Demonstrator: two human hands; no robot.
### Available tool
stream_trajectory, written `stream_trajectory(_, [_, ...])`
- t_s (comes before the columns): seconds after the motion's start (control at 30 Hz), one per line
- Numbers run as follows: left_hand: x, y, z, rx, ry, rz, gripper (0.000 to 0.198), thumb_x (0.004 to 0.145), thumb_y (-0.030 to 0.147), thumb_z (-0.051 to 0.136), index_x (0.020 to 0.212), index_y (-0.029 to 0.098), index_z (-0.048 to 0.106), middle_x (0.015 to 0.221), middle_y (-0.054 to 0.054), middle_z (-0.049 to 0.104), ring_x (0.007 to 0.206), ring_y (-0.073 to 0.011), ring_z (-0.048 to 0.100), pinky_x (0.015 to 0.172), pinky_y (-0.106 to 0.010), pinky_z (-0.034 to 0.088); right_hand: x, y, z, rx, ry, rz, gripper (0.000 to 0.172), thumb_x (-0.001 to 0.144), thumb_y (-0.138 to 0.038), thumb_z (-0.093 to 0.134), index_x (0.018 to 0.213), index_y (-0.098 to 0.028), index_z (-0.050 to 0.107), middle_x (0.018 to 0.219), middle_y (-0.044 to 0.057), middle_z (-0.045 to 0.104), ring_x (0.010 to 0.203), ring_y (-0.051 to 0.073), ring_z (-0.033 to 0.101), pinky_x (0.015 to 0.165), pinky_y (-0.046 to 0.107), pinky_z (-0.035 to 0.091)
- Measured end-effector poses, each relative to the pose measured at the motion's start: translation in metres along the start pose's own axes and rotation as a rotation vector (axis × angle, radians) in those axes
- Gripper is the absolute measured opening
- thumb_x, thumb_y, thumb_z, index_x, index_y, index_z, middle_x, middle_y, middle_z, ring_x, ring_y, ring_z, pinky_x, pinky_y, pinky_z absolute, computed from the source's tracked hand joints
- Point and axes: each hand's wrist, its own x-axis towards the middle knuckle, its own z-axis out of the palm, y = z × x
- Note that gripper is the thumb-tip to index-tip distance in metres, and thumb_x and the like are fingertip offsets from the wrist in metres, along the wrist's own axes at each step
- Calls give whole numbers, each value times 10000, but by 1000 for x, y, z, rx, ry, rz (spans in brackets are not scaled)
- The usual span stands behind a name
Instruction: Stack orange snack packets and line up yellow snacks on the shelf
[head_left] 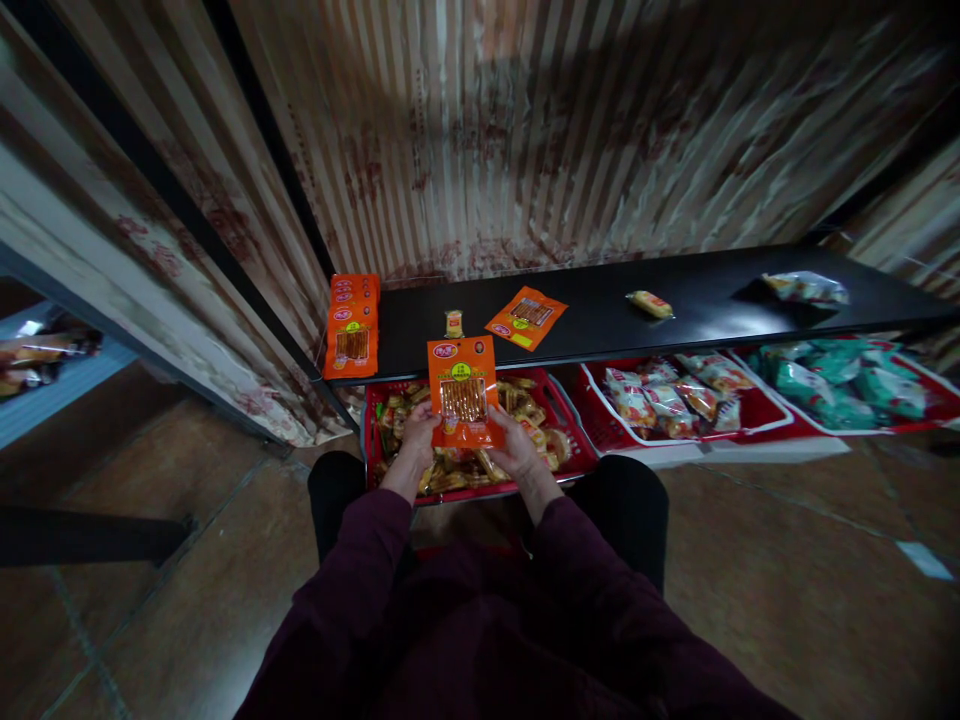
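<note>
Both my hands hold one orange snack packet upright in front of me, above a red basket full of small wrapped snacks. My left hand grips the packet's lower left edge, fingers closed on it. My right hand grips its lower right corner. A row of the same orange packets stands at the left end of the black shelf. Another orange packet lies flat on the shelf just beyond.
On the shelf also lie a small yellow packet, a wrapped snack and a clear bag. Two more red baskets sit to the right, one with red-white packets, one with green packets. Corrugated metal wall behind.
</note>
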Motion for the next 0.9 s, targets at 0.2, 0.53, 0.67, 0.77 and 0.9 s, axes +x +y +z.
stream_trajectory(0.2, [3, -2, 0, -3, 48, 38, 287, 507, 63, 606, 777, 161, 603, 721, 10, 639, 666, -114, 599, 743, -284, 470, -2, 2, -2, 100, 36, 32, 294, 605, -194, 758, 857, -280, 633, 841, -38, 722, 873, 196, 675, 729, 298, 563])
stream_trajectory(0.53, [5, 0, -1, 15, 64, 35, 258, 514, 70, 627, 753, 164, 599, 702, 15, 638, 633, -112, 597, 711, -281, 465, 3, 8, -8, 160, 77, 30, 274, 635, -248, 772, 872, -251, 635, 828, -39, 726, 781, 178, 677, 735, 318, 549])
stream_trajectory(0.67, [4, -1, -2, 7, 67, -3, 270, 506, 92, 643, 761, 167, 597, 711, 9, 643, 655, -133, 611, 720, -302, 475, 8, 13, -13, 162, 130, 46, 289, 649, -286, 777, 898, -266, 632, 814, -49, 726, 813, 186, 681, 753, 330, 546])
stream_trajectory(0.77, [5, -2, -3, -18, 64, -36, 275, 505, 123, 662, 767, 170, 595, 711, 9, 648, 667, -143, 618, 726, -314, 486, 12, 14, -15, 144, 104, 38, 287, 667, -315, 770, 913, -260, 634, 857, -34, 730, 847, 188, 680, 771, 331, 544])
stream_trajectory(0.9, [5, 1, -2, -39, 65, -44, 247, 516, 194, 706, 733, 175, 589, 686, 12, 641, 662, -138, 610, 719, -305, 490, 14, 14, -14, 141, 109, 44, 265, 675, -316, 765, 898, -257, 637, 859, -29, 729, 847, 186, 679, 778, 328, 543])
